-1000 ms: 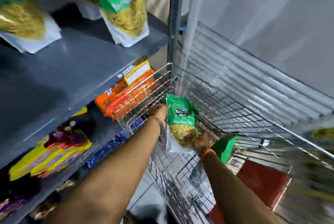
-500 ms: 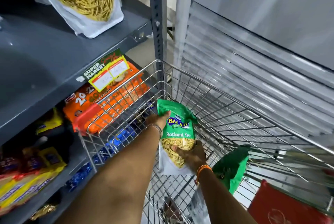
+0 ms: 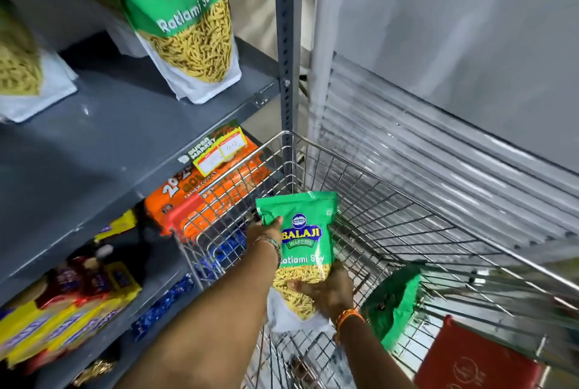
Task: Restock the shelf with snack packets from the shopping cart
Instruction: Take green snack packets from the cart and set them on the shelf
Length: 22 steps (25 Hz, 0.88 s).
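I hold a green Balaji Ratlami Sev packet (image 3: 300, 244) upright above the wire shopping cart (image 3: 391, 216). My left hand (image 3: 264, 232) grips its upper left edge and my right hand (image 3: 326, 293) grips its lower part. A second green packet (image 3: 393, 307) lies in the cart to the right. On the grey shelf (image 3: 125, 137) at upper left stand two matching packets, one large (image 3: 188, 21) and one at the left edge (image 3: 22, 75).
Below the shelf lie orange cookie packs (image 3: 216, 197), yellow packs (image 3: 62, 322) and blue wrapped items (image 3: 163, 304). A grey slotted upright (image 3: 286, 43) stands beside the cart corner. A red panel (image 3: 476, 360) shows at bottom right, with a corrugated shutter (image 3: 438, 153) behind.
Both hands have lifted the green packet higher out of the cart, and its front now faces me. My view has tilted up, showing more of the shelf.
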### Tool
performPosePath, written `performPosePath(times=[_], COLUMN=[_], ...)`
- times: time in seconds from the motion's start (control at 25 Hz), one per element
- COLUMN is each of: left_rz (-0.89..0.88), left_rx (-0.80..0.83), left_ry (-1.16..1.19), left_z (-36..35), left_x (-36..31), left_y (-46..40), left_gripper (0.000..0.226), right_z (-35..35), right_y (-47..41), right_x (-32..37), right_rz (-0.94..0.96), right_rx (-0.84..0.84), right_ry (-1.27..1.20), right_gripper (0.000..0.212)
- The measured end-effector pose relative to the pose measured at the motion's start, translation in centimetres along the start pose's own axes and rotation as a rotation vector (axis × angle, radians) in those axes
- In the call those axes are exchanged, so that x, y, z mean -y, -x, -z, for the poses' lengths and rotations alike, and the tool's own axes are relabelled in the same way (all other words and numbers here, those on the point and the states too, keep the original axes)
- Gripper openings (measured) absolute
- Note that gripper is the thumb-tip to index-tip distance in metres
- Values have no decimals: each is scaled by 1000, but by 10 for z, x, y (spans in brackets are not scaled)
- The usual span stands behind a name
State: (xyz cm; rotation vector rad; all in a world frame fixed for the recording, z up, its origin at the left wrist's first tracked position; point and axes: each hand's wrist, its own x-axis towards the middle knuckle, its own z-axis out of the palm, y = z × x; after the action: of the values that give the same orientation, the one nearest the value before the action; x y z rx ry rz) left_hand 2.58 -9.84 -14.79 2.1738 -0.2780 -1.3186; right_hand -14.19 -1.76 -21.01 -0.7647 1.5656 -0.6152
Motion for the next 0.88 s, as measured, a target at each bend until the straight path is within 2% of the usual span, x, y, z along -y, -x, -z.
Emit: performPosePath(times=[0.2,0.28,0.36,0.44,0.64,0.88], left_rz=[-98,-182,-262,-324,-496,-662], left_rx=[56,13,47,86,157,84], left_ry=[297,439,626,731,938,957], left_z=[45,63,89,119,212,311], left_x=[-25,-40,-61,-82,-132,-187], left_y=[69,107,146,173,207,199], left_gripper=[63,49,30,28,14,13], right_z=[9,19,22,17,-44,-145], right_y=[72,91,113,132,160,164], right_x=[64,91,128,167,263,344], right_rz=[94,216,312,395,579,688], right_rx=[114,107,139,180,318,442], right_ry=[-29,-15,-3,24,34,18], right_gripper=[78,85,86,85,88,79])
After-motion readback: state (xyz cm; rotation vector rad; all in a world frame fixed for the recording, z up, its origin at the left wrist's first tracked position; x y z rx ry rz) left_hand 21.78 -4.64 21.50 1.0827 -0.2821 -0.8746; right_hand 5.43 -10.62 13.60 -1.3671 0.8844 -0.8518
